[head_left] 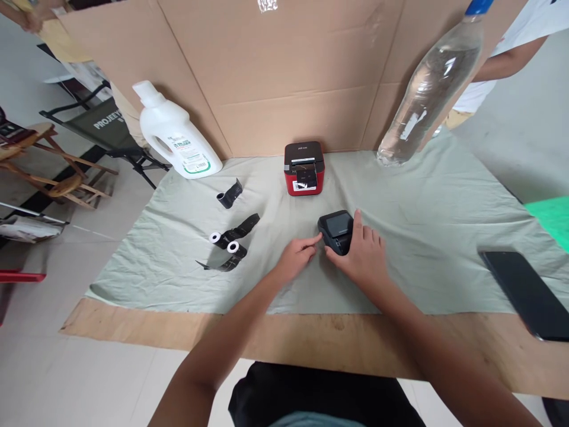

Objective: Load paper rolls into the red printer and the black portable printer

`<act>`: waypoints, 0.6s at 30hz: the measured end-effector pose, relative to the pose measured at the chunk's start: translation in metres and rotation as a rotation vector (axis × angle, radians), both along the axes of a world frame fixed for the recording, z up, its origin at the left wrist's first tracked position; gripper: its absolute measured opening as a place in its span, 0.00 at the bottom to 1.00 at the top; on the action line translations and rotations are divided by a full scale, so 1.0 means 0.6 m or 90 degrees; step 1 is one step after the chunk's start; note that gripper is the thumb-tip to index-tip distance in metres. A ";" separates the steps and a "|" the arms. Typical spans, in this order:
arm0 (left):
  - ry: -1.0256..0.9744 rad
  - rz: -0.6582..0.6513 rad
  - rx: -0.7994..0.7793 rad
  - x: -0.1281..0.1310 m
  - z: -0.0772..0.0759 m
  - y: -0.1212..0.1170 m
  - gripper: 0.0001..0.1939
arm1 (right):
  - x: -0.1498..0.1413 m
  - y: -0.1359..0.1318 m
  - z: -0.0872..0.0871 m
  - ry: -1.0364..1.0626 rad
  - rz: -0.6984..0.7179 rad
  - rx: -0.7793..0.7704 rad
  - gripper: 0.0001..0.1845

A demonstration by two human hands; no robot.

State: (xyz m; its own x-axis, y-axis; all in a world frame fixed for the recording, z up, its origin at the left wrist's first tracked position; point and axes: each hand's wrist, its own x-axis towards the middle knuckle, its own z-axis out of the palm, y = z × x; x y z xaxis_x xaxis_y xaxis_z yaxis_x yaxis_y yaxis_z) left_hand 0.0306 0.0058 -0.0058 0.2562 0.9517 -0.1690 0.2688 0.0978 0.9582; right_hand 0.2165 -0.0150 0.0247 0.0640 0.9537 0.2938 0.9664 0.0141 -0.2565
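A small black handheld device (336,229) with a dark screen lies on the pale green cloth (427,237) in the middle of the table. My right hand (364,255) curls around its right side and near edge, gripping it. My left hand (299,254) reaches in from the left, its index fingertip touching the device's left edge while the other fingers are bent. Behind the device stands a red and black label printer (304,168).
Two small paper rolls in black holders (229,244) and a black clip part (230,194) lie at the left. A white jug (178,139), a clear water bottle (429,86), a dark phone (527,292) and a cardboard wall (284,71) surround the cloth. Another person's arm (507,62) shows at the far right.
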 end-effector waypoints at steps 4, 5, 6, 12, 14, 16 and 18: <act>-0.048 -0.075 0.002 -0.003 0.004 -0.003 0.26 | -0.001 -0.001 0.002 -0.002 -0.002 -0.007 0.59; -0.026 -0.066 0.020 -0.002 0.004 -0.005 0.26 | -0.001 0.000 0.002 -0.004 -0.003 -0.007 0.59; 0.006 -0.050 0.045 0.000 0.005 -0.007 0.26 | -0.001 0.000 0.002 -0.007 -0.003 -0.005 0.59; 0.156 -0.058 0.198 0.006 0.005 -0.007 0.29 | 0.000 0.000 -0.001 -0.005 -0.004 0.004 0.58; 0.185 -0.094 0.215 0.005 0.005 -0.005 0.30 | -0.001 0.000 -0.003 -0.002 -0.006 0.008 0.58; 0.207 -0.106 0.224 0.003 0.007 -0.003 0.30 | -0.001 0.001 -0.004 -0.003 -0.007 0.009 0.58; 0.222 -0.105 0.227 0.003 0.012 0.000 0.31 | -0.001 0.000 -0.003 -0.001 -0.011 0.011 0.59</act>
